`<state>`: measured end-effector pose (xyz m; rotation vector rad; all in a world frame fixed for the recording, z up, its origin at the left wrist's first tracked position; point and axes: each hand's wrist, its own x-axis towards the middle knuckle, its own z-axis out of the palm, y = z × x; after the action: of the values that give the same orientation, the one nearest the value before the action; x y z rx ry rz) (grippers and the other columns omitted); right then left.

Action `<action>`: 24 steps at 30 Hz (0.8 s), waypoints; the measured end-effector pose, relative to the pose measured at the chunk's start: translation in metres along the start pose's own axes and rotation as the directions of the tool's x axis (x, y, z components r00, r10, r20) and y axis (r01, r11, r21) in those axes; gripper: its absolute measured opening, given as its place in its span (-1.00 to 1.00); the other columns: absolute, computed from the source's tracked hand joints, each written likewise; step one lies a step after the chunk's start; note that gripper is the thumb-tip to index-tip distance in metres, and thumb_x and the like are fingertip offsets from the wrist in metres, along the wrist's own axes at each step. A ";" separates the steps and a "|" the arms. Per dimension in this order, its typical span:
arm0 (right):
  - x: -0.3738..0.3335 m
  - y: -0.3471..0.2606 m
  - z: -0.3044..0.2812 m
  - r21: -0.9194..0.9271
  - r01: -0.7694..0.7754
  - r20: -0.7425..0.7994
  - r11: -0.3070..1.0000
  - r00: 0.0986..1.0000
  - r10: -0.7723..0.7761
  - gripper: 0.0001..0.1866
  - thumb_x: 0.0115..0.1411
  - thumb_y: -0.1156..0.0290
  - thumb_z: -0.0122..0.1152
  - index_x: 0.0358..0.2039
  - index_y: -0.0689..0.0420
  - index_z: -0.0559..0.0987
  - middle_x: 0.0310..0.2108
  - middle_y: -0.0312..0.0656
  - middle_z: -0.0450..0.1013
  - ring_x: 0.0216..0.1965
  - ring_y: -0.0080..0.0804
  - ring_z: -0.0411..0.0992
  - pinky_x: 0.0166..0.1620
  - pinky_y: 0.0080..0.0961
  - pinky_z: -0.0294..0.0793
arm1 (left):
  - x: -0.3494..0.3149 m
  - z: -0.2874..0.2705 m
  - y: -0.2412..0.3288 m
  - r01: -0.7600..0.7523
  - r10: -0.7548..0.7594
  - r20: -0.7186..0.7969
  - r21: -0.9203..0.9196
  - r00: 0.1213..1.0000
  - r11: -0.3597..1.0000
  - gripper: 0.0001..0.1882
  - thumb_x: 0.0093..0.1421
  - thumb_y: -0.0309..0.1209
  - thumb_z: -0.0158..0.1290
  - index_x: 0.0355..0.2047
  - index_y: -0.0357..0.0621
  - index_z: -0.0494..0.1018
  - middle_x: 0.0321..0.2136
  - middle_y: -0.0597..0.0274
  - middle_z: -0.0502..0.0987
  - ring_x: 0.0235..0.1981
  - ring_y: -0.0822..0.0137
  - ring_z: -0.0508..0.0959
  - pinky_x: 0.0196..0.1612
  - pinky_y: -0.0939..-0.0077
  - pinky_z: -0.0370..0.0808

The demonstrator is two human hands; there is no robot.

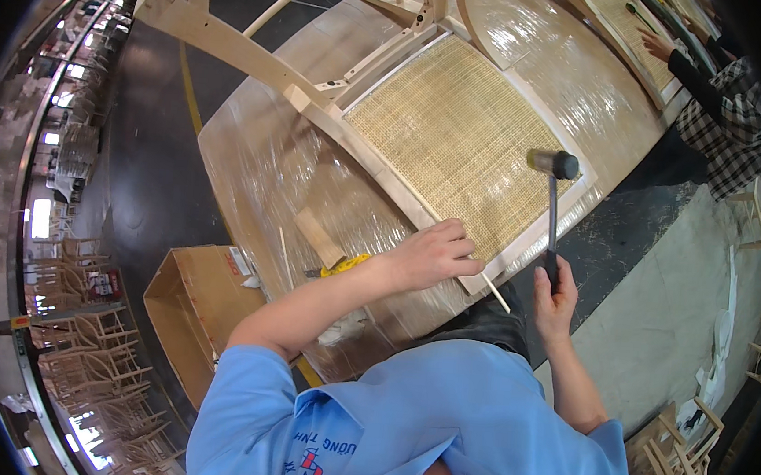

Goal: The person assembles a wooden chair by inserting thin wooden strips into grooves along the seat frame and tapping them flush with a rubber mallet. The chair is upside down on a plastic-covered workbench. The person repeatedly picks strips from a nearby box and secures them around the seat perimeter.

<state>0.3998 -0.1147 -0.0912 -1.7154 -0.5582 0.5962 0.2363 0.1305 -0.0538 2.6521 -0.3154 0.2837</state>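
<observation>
A wooden chair frame (261, 57) lies on the plastic-wrapped table, with a woven cane panel (459, 124) set inside its pale border. At the panel's near corner, my left hand (439, 257) is closed round a thin pale strip (498, 295). One end of that strip sticks out past the frame toward me, while more of it runs along the panel's left edge. My right hand (556, 301) grips the black handle of a mallet (564, 166). Its dark and yellowish head is over the panel's right side, and whether it touches cannot be told.
Left of my forearm, a wood block (319, 238) and a yellow-handled tool (345, 265) lie on the wrapped table (262, 167). An open cardboard box (185, 312) stands beside it. Across the table a co-worker in a checked shirt (729, 116) reaches over another cane-panelled piece (628, 39).
</observation>
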 end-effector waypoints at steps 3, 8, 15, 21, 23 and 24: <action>-0.009 0.011 -0.014 0.060 -0.163 -0.018 0.985 0.986 0.164 -0.73 0.43 0.39 0.23 0.05 0.24 0.54 -0.40 -0.46 0.39 -0.40 -0.71 0.30 -0.32 -0.66 0.34 | 0.015 0.010 -0.023 0.004 -0.004 -0.014 0.009 1.000 1.000 -0.73 0.16 -0.43 0.09 -0.12 0.04 0.60 -0.29 0.25 0.46 -0.13 0.13 0.48 0.14 0.21 0.47; -0.011 0.029 -0.033 0.072 -0.193 -0.005 0.979 0.981 0.193 -0.74 0.42 0.41 0.22 0.05 0.24 0.55 -0.40 -0.46 0.39 -0.40 -0.71 0.30 -0.31 -0.67 0.33 | 0.004 0.018 -0.047 0.172 -0.173 0.042 0.036 0.984 0.985 -0.75 0.16 -0.45 0.12 -0.14 0.05 0.60 -0.29 0.27 0.49 -0.12 0.15 0.48 0.13 0.19 0.45; 0.013 0.026 -0.055 -0.085 -0.129 0.083 0.988 0.987 0.136 -0.70 0.40 0.40 0.26 0.07 0.27 0.56 -0.38 -0.28 0.51 -0.35 -0.61 0.39 -0.22 -0.55 0.47 | 0.001 0.026 -0.061 0.205 -0.224 0.168 0.125 0.960 0.971 -0.72 0.18 -0.45 0.12 -0.09 0.11 0.59 -0.25 0.24 0.51 -0.05 0.12 0.51 0.16 0.14 0.41; -0.010 0.026 -0.062 -0.106 -0.022 0.023 0.994 0.999 0.024 -0.78 0.42 0.40 0.21 -0.01 0.25 0.56 -0.44 -0.41 0.41 -0.40 -0.70 0.29 -0.34 -0.64 0.30 | 0.000 0.023 -0.058 0.209 -0.228 0.289 0.095 0.930 0.973 -0.58 0.10 -0.55 0.13 -0.03 0.13 0.61 -0.20 0.32 0.52 -0.09 0.19 0.49 0.09 0.22 0.37; -0.033 0.030 -0.061 -0.108 -0.021 0.001 0.994 1.000 0.021 -0.81 0.42 0.41 0.19 -0.06 0.24 0.56 -0.47 -0.41 0.39 -0.43 -0.69 0.27 -0.36 -0.63 0.28 | -0.004 0.024 -0.060 0.187 -0.203 0.337 0.078 0.920 0.979 -0.54 0.09 -0.57 0.12 0.00 0.15 0.61 -0.19 0.31 0.52 -0.09 0.19 0.48 0.09 0.22 0.36; -0.044 0.031 -0.057 -0.091 -0.050 0.006 0.995 0.999 0.050 -0.83 0.42 0.41 0.18 -0.09 0.23 0.55 -0.48 -0.41 0.37 -0.45 -0.69 0.27 -0.38 -0.62 0.27 | -0.008 0.024 -0.062 0.175 -0.196 0.346 0.093 0.917 0.980 -0.51 0.09 -0.57 0.11 0.03 0.17 0.61 -0.19 0.31 0.51 -0.09 0.19 0.48 0.09 0.22 0.36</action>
<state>0.4053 -0.1920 -0.1063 -1.8177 -0.5568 0.6219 0.2485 0.1748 -0.1019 2.7598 -0.1646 -0.2548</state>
